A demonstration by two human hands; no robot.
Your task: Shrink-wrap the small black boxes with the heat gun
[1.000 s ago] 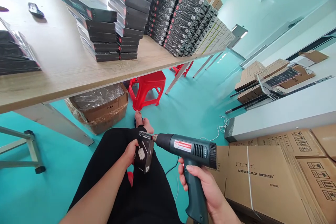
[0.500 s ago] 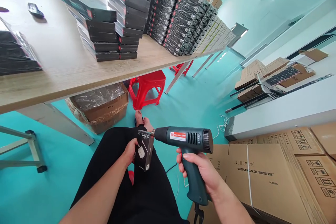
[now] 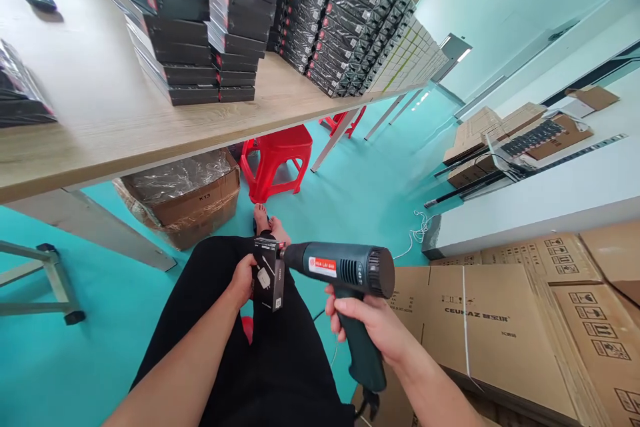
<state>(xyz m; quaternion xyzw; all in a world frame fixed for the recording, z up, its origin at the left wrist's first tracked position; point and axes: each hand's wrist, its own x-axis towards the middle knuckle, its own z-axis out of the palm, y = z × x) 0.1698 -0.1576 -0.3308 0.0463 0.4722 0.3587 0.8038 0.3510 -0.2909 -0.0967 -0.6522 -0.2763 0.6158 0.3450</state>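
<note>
My left hand [image 3: 243,280] grips a small black box [image 3: 269,277] by its left side, above my lap. A white charger and a cable are printed on the box's front. My right hand [image 3: 361,317] is wrapped round the handle of a dark green heat gun [image 3: 345,265] with a red and white label. The gun lies nearly level, its nozzle pointing left at the upper right edge of the box. Whether the nozzle touches the box I cannot tell. Part of my left hand's fingers is hidden behind the box.
A wooden table [image 3: 125,143] bears stacks of dark boxes [image 3: 185,53] and film-wrapped packs [image 3: 345,27]. Beneath it stand an open carton [image 3: 200,207] of clear plastic film and a red stool [image 3: 280,153]. Flat brown cartons [image 3: 485,327] lie at my right.
The view has shifted slightly. The heat gun and the box have moved a little to the left in the picture, and the nozzle stays by the box's upper right edge.
</note>
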